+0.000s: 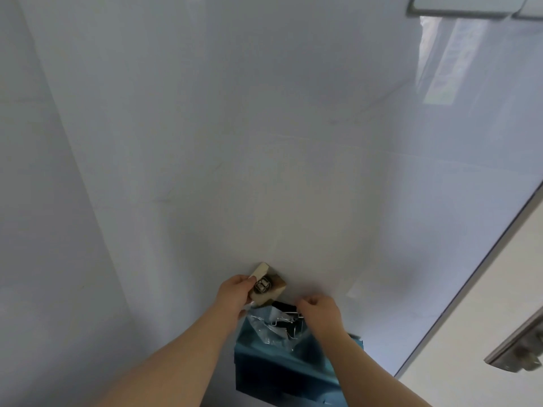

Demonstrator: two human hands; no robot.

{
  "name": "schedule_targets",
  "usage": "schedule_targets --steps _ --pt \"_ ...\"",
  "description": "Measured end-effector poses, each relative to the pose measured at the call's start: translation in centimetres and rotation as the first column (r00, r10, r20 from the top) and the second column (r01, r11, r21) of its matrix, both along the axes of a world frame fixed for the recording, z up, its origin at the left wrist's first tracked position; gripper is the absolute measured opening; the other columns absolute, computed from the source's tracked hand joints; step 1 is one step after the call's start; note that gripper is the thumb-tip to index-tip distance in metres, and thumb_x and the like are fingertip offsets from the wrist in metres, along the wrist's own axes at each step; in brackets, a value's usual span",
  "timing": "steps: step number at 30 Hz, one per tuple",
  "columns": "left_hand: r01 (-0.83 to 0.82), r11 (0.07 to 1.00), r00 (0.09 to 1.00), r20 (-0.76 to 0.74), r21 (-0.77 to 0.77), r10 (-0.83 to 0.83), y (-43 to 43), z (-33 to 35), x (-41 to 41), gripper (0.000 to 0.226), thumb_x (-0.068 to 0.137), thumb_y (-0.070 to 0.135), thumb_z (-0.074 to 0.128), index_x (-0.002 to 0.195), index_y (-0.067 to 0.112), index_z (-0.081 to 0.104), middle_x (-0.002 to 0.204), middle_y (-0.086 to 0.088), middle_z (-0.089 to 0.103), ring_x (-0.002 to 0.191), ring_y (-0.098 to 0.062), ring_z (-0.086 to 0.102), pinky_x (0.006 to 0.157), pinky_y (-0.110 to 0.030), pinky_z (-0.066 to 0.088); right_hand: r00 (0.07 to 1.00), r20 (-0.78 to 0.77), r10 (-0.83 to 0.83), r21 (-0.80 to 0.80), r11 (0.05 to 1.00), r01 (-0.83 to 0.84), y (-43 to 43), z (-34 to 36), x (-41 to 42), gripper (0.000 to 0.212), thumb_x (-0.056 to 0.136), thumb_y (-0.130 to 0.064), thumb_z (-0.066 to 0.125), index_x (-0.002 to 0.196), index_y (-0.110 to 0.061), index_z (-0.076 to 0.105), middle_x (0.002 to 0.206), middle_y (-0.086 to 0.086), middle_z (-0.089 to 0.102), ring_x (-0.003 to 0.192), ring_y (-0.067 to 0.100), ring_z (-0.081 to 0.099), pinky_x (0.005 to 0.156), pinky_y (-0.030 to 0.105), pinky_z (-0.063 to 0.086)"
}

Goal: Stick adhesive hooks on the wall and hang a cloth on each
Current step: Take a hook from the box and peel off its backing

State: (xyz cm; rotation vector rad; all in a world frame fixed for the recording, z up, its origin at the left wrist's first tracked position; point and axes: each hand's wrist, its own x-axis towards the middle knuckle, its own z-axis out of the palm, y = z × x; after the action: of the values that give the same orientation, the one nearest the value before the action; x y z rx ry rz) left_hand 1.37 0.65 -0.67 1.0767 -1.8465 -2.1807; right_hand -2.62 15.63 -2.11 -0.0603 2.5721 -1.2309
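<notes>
A glossy pale wall [264, 142] fills most of the view. My left hand [233, 293] holds an adhesive hook [266, 286], a square clear pad with a metal hook in its middle and a cream backing sheet peeling off at its upper left corner. My right hand [320, 314] is closed just right of it, fingers pinched over a clear plastic bag [271, 327] that holds metal hook parts. Whether the right hand grips the bag or something small, I cannot tell. The bag sits on top of a teal box [282, 368] below both hands. No cloth is visible.
A metal-edged corner [470, 274] runs diagonally at the right, with a cream surface beyond it. A metal handle [517, 353] sticks out at the lower right. A framed panel [467, 7] sits at the top right.
</notes>
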Motion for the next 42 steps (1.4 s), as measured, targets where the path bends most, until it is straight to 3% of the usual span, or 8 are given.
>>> schedule_targets --steps 6,10,13,20,24,30,35,42 --pt "0.014 1.0 1.0 -0.016 0.021 -0.014 0.7 0.5 0.3 0.007 0.095 0.015 0.05 0.092 0.014 0.056 0.079 -0.003 0.058 0.069 -0.014 0.053 0.058 -0.025 0.039 0.969 -0.177 0.171 0.326 0.939 -0.107 -0.7 0.5 0.1 0.024 0.094 -0.03 0.046 0.084 -0.011 0.058 0.111 0.004 0.045 0.085 0.02 0.051 0.071 0.027 0.039" --pt "-0.008 1.0 0.999 -0.04 -0.018 0.007 0.8 0.9 0.3 0.007 0.095 0.012 0.051 0.097 0.008 0.056 0.076 -0.004 0.054 0.065 -0.013 0.05 0.033 -0.014 0.041 0.973 -0.188 0.136 0.218 0.971 -0.094 -0.8 0.4 -0.2 0.035 0.091 -0.029 0.05 0.06 -0.019 0.038 0.079 0.0 0.045 0.063 0.015 0.043 0.06 0.026 0.037" --pt "-0.011 0.998 0.999 -0.044 -0.065 0.008 0.6 0.8 0.1 0.011 0.094 0.013 0.051 0.1 0.008 0.059 0.084 -0.007 0.057 0.07 -0.014 0.05 0.046 -0.023 0.043 0.987 -0.136 0.087 0.149 0.987 -0.067 -0.6 0.0 -0.4 0.035 0.09 -0.031 0.053 0.06 -0.017 0.042 0.063 0.0 0.047 0.062 0.017 0.045 0.055 0.026 0.036" --pt "0.0 0.989 0.998 -0.06 -0.15 -0.009 0.6 0.2 -0.1 0.015 0.095 0.013 0.05 0.081 0.014 0.057 0.086 -0.008 0.055 0.068 -0.012 0.047 0.055 -0.022 0.036 0.995 -0.04 0.092 -0.008 0.996 -0.092 -0.2 -0.2 -0.6 0.019 0.09 -0.014 0.056 0.072 -0.012 0.053 0.063 0.002 0.062 0.044 0.008 0.056 0.055 0.026 0.053" --pt "0.006 0.995 0.998 -0.059 -0.105 -0.012 1.0 0.0 -0.1 0.012 0.096 0.015 0.049 0.086 0.013 0.056 0.08 -0.002 0.053 0.069 -0.013 0.05 0.05 -0.021 0.046 0.971 -0.135 0.197 0.116 0.976 -0.182 -0.6 0.1 -0.1 0.016 0.09 -0.019 0.054 0.074 -0.02 0.052 0.082 0.005 0.065 0.071 0.019 0.066 0.069 0.033 0.056" --pt "0.019 0.976 0.996 -0.081 -0.216 -0.038 0.7 -0.2 0.2 0.004 0.09 0.009 0.057 0.086 0.01 0.056 0.077 -0.004 0.057 0.064 -0.012 0.053 0.044 -0.015 0.048 0.779 -0.24 0.58 0.53 0.75 -0.395 -0.6 1.0 1.2 0.021 0.085 -0.031 0.052 0.1 -0.019 0.06 0.099 0.0 0.061 0.094 0.02 0.053 0.074 0.025 0.041" --pt "0.016 0.942 0.992 -0.115 -0.336 -0.057 -0.4 -1.0 0.8 0.023 0.086 0.003 0.059 0.08 0.023 0.049 0.097 -0.012 0.057 0.087 -0.028 0.06 0.08 -0.044 0.054 0.581 -0.208 0.787 0.77 0.498 -0.399 -0.1 0.1 1.4 0.042 0.086 -0.043 0.049 0.112 -0.013 0.062 0.12 0.004 0.054 0.112 0.023 0.041 0.089 0.033 0.03" --pt "0.124 0.671 0.979 -0.021 -0.731 -0.204 -0.8 -1.8 1.3 0.035 0.091 -0.001 0.04 0.071 0.025 0.052 0.099 -0.002 0.051 0.086 -0.013 0.048 0.059 -0.005 0.031 0.618 -0.211 0.757 0.844 0.461 -0.276 -0.4 -0.5 2.2 0.034 0.088 -0.014 0.046 0.12 -0.009 0.058 0.126 0.009 0.046 0.12 0.027 0.035 0.099 0.036 0.027"
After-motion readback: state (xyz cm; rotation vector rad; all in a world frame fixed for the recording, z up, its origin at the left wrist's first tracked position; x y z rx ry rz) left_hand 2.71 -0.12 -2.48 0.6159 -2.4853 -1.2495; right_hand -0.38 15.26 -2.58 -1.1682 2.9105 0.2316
